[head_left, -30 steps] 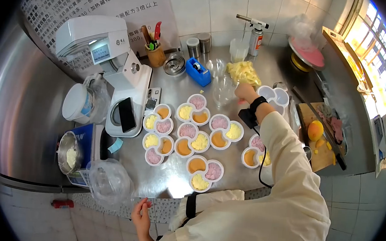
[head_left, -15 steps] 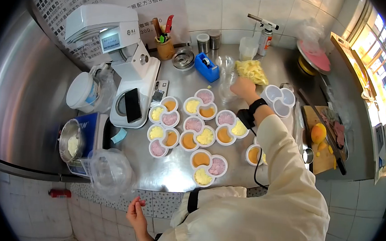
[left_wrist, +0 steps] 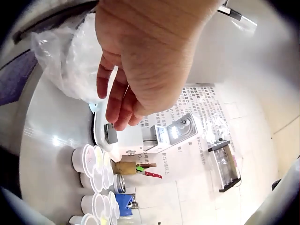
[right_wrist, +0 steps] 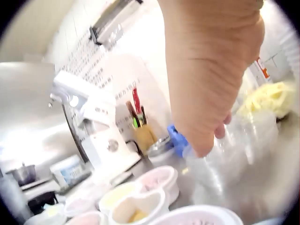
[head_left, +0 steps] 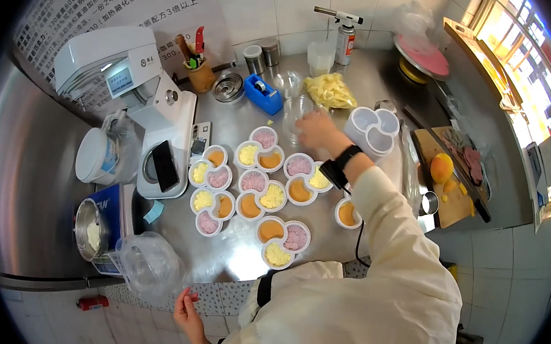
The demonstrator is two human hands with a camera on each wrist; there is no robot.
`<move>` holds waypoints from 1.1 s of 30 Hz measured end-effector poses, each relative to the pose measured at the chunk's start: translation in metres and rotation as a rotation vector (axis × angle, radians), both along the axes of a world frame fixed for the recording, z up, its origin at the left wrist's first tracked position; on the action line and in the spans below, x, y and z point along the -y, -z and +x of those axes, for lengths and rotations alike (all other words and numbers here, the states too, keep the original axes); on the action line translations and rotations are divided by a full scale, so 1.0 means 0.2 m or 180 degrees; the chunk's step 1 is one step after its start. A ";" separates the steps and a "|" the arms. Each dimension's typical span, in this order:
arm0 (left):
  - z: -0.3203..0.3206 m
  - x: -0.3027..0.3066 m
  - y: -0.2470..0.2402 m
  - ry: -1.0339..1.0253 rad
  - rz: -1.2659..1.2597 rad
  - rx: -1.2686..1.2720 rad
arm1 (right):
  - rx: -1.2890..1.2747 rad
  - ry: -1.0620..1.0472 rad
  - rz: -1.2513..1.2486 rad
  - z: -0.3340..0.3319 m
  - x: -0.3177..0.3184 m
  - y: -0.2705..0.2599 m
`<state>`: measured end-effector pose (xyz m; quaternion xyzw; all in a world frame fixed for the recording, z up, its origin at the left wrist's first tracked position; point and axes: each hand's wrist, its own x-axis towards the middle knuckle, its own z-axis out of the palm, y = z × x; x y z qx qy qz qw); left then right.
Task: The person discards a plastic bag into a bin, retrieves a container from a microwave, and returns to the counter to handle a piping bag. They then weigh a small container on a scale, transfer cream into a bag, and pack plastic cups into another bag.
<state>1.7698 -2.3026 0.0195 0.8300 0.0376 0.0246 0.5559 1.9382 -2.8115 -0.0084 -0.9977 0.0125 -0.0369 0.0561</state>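
My right hand (head_left: 321, 130) reaches over the counter to a stack of clear plastic pieces (head_left: 295, 112). In the right wrist view its thumb and fingertips point down and overlap the clear plastic; I cannot tell whether they pinch it. Nearer to me stand several white three-lobed cups (head_left: 254, 181), each with orange, yellow and pink fillings in separate lobes. Beside my right wrist is a stack of unfilled three-lobed cups (head_left: 379, 141). My left hand (head_left: 188, 314) hangs off the front edge, fingers loosely bent and holding nothing, near a clear plastic bag (head_left: 151, 266).
A white mixer (head_left: 163, 124) with a phone on its base stands left. Along the back are a blue tape dispenser (head_left: 263, 95), a bag of yellow pieces (head_left: 330, 90) and a torch canister (head_left: 344, 45). A long knife (head_left: 456, 173) lies by a mango (head_left: 441, 167) on a board at right.
My right hand has shifted left onto the clear plastic stack. My left hand stays below the front edge. The head view has swung, moving the whole scene within the frame.
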 end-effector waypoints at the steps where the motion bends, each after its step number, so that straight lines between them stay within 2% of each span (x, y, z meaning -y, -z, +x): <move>1: 0.00 0.00 0.00 -0.0001 -0.0002 0.0079 | 0.0751 0.0101 0.0008 -0.04 0.00 -0.05; 3: -0.01 -0.02 0.01 -0.0025 -0.0018 0.0138 | 0.2189 0.0819 0.0539 -0.19 0.10 -0.15; 5: -0.04 -0.03 0.03 -0.0260 0.0025 0.0137 | 0.2406 0.2574 -0.0516 -0.42 0.14 -0.25; 7: -0.07 -0.05 0.06 -0.0327 -0.0021 0.0055 | 0.2305 0.3368 -0.0123 -0.59 0.35 -0.09; 8: -0.07 -0.05 0.07 -0.0397 -0.0060 0.0021 | 0.2291 0.3377 -0.0168 -0.66 0.37 -0.12; 9: -0.07 -0.05 0.09 -0.0375 -0.0087 -0.0002 | 0.1193 0.3588 0.2035 -0.74 0.39 -0.15; 10: -0.06 -0.04 0.10 -0.0365 -0.0161 0.0009 | -0.0061 0.3469 0.4177 -0.79 0.40 -0.18; 13: -0.03 -0.01 0.09 -0.0266 -0.0213 0.0048 | -0.0446 0.3232 0.5292 -0.79 0.48 0.02; 14: -0.01 0.01 0.07 -0.0212 -0.0178 0.0093 | -0.0435 0.3238 0.5290 -0.81 0.49 0.07; 16: 0.03 0.05 0.01 -0.0117 -0.0042 0.0120 | 0.0506 0.2442 0.5733 -0.84 0.52 0.16; 17: 0.02 0.05 -0.02 -0.0099 0.0113 0.0123 | 0.0746 0.1028 0.4488 -0.92 0.55 0.26; 18: 0.03 0.01 0.01 -0.0094 0.0046 0.0146 | 0.0393 0.1916 0.6474 -0.91 0.58 0.17; 19: 0.03 -0.04 0.06 -0.0206 0.0002 0.0190 | 0.0547 0.1727 0.5522 -0.92 0.61 0.26; 20: 0.04 -0.07 0.07 -0.0446 -0.0349 0.0333 | 0.0182 0.1265 0.5829 -0.98 0.89 0.52; 21: 0.04 -0.13 0.09 -0.0677 -0.0008 0.0671 | 0.0604 0.1736 0.5511 -0.97 0.59 0.22; 22: 0.02 -0.19 0.01 -0.1059 0.0252 0.0550 | 0.0568 0.2007 0.5950 -0.96 0.53 0.09; 24: 0.01 -0.42 0.09 -0.1970 0.0551 0.0800 | 0.0327 0.2514 0.5864 -0.85 0.45 -0.11; 27: 0.07 -0.77 0.23 -0.2479 0.0436 0.0477 | 0.0193 0.2106 0.5748 -0.72 0.11 -0.43; 29: 0.19 -0.90 0.26 -0.2489 -0.0038 0.0049 | -0.0220 0.0931 0.6165 -0.56 -0.20 -0.60; 30: 0.25 -0.90 0.25 -0.2428 -0.0383 -0.0221 | -0.0459 0.0315 0.6095 -0.46 -0.33 -0.60; 31: 0.30 -0.88 0.21 -0.2423 -0.0399 -0.0186 | -0.0730 0.0183 0.6094 -0.38 -0.52 -0.62; 32: 0.34 -0.84 0.15 -0.2267 -0.0667 -0.0522 | -0.0687 0.0120 0.6004 -0.31 -0.74 -0.61; 33: 0.36 -0.82 0.12 -0.2102 -0.0933 -0.0869 | -0.1194 -0.0365 0.5956 -0.25 -0.97 -0.63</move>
